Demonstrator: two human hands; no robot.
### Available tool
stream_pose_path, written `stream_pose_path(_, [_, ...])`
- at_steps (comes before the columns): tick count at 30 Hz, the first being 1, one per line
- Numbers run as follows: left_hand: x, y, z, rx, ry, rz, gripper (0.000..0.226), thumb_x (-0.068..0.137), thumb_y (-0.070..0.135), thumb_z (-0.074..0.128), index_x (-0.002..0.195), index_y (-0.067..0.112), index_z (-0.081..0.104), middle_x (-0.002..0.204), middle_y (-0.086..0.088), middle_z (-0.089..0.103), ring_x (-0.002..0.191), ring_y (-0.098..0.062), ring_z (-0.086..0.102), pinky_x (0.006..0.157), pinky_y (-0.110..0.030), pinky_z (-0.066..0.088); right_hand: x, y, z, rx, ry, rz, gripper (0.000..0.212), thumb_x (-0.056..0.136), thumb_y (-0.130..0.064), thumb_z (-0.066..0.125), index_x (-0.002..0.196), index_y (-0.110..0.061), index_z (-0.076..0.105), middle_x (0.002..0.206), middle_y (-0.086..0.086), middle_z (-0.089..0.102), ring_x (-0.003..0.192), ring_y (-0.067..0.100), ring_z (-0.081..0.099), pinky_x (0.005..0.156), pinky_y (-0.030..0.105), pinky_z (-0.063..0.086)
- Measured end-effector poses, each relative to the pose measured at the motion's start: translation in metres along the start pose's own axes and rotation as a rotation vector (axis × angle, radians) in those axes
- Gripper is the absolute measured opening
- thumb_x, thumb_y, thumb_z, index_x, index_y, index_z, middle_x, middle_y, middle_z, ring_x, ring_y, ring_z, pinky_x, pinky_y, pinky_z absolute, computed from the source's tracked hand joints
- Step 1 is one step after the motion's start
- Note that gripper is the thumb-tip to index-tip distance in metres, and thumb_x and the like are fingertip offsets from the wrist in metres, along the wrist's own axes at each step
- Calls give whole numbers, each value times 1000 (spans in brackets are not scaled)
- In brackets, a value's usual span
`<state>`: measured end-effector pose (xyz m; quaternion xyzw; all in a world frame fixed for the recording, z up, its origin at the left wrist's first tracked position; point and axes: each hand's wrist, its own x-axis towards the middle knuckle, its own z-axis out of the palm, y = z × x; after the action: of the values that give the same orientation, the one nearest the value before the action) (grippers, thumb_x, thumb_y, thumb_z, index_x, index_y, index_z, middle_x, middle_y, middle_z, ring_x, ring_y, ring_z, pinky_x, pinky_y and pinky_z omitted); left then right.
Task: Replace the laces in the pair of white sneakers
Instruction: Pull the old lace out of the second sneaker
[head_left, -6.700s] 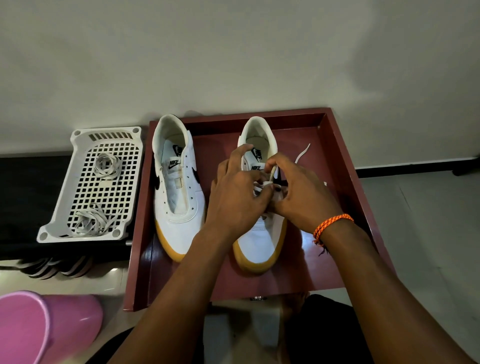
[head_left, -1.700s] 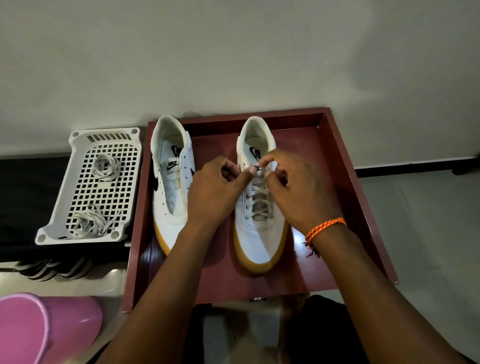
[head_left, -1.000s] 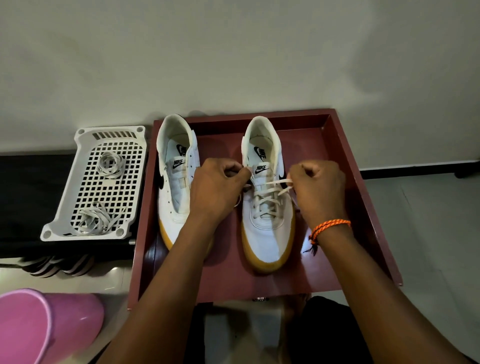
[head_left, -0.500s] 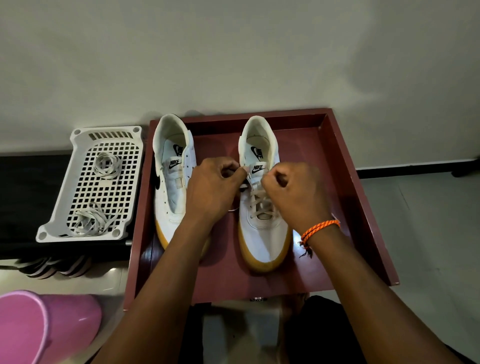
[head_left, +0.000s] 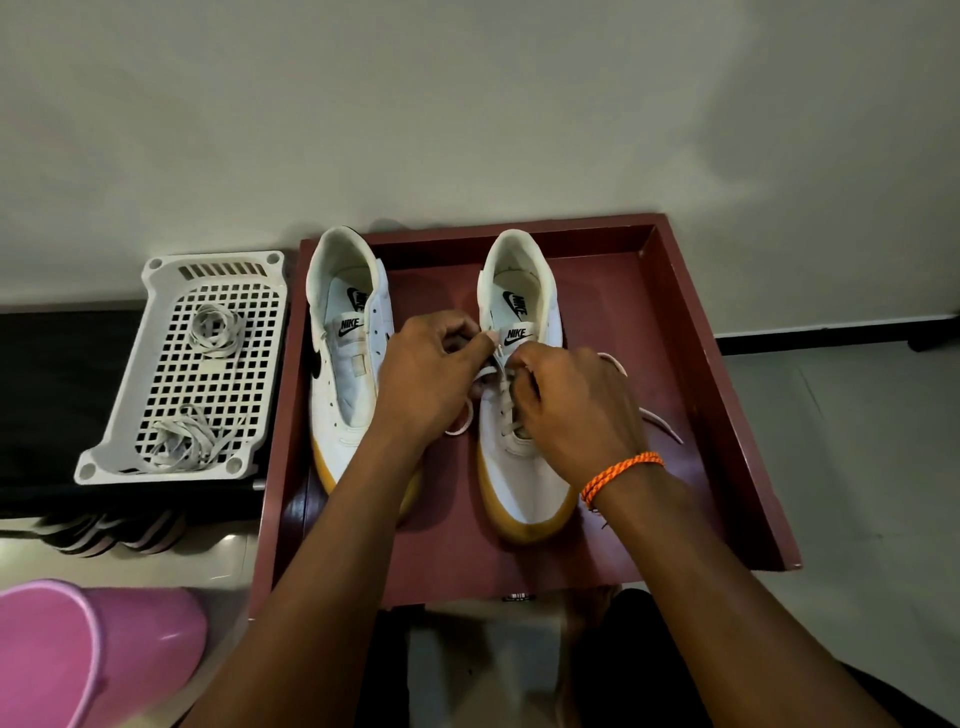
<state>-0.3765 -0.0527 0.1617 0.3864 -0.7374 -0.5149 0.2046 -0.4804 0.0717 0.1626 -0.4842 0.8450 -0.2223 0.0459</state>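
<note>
Head view: we are pinching soft, limp lace (head_left: 500, 370) with left hand (head_left: 426, 379) and right hand (head_left: 576, 410), fingers curled, over right sneaker (head_left: 524, 467) near tray (head_left: 727, 415) far edge; we judge ends best to grip.

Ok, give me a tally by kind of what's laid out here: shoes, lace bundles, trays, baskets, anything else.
White sneakers: 2, the left one unlaced, the right one with a lace being worked by both hands
Loose lace bundles: 2, far and near, in the basket
White basket: 1
Red tray: 1
Pink bucket: 1
Total: 7
</note>
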Motion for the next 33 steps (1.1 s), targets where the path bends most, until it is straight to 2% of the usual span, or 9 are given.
stream_pose_path(4, [0,2,0,18,-10,5,26,101,30,71,80,14,73,65,-2,73,51,-23,68,62,-44,59,10,7,-10,259,3,140,27,87,-36,50,79,-18,69,65,0,66,62,23,62,60,42,53])
stream_pose_path(8, [0,2,0,7,-11,-24,25,101,29,71,82,13,74,67,-2,75,51,-19,66,59,-33,52,17,23,-32,301,215,235,27,82,-35,51,68,-18,67,58,-4,64,55,14,62,55,37,52])
stream_pose_path(10, [0,1,-1,6,-14,-21,25,101,29,71,81,15,74,67,0,75,52,-20,67,61,-35,54,16,27,-35,287,260,225,20,86,-26,56,75,-22,72,62,-6,67,57,13,63,57,37,54])
stream_pose_path(13, [-1,2,-1,10,-10,-23,24,101,29,71,81,15,74,66,1,75,53,-18,71,63,-38,58,11,18,-23,311,143,134,22,91,-26,56,99,-26,77,64,-8,65,59,11,62,60,34,51])
stream_pose_path(16, [-2,4,-1,-3,-7,-31,24,101,28,72,82,14,74,67,-1,75,54,-18,72,59,-37,59,7,5,-9,200,76,78,28,94,-31,51,117,-27,67,66,-2,61,66,26,62,63,40,51])
stream_pose_path(23, [-2,4,-1,-17,-15,-38,22,102,27,71,84,14,74,67,-1,74,55,-19,72,59,-38,59,2,5,-5,178,38,1,27,95,-28,51,119,-35,61,58,-8,49,66,24,57,62,42,50])
stream_pose_path(25, [-2,4,-1,-15,-15,-39,22,102,27,72,84,14,75,68,-1,75,56,-20,73,60,-39,59,1,6,-1,121,16,-4,20,98,-26,53,111,-31,68,61,-10,41,70,22,55,60,35,41])
stream_pose_path(27, [-1,4,-1,-13,-26,-47,23,101,29,72,84,14,74,69,-1,75,57,-21,73,62,-48,62,2,8,-1,64,-8,9,15,97,-25,55,87,-23,65,61,-8,42,66,22,54,58,34,35])
stream_pose_path(33, [-2,6,-3,-44,-48,-69,25,102,27,71,86,8,73,63,-1,71,51,-18,69,67,-61,62,14,20,-20,257,97,188,36,83,-39,53,71,-10,72,59,8,64,55,24,63,53,40,52])
